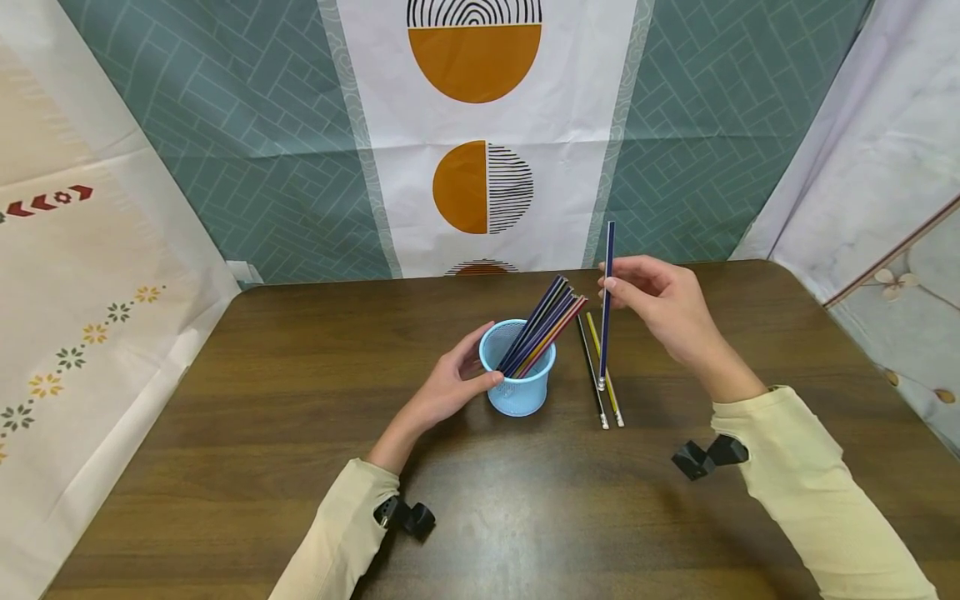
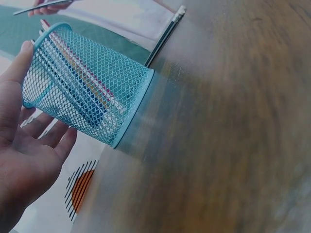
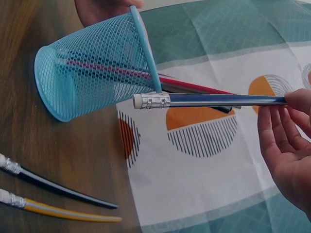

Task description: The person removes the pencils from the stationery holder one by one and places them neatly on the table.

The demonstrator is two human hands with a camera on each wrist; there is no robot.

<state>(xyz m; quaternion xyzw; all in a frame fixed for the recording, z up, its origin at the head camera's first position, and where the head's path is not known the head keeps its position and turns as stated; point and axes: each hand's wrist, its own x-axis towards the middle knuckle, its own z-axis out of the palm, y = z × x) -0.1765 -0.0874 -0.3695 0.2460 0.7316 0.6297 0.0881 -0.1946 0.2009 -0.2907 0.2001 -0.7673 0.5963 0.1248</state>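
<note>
Blue pencil (image 1: 603, 337): right grip (image 1: 666, 307) pinching it, left grip (image 1: 450, 383) holding mesh cup (image 1: 519, 397); we're judging pencil light, stiff, best taken mid-shaft.

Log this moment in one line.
left hand: holds cup | right hand: pinches blue pencil, eraser down | cup: upright, pencils inside | table: dark pencil, yellow pencil

no legible text, no readable labels, numbers
</note>
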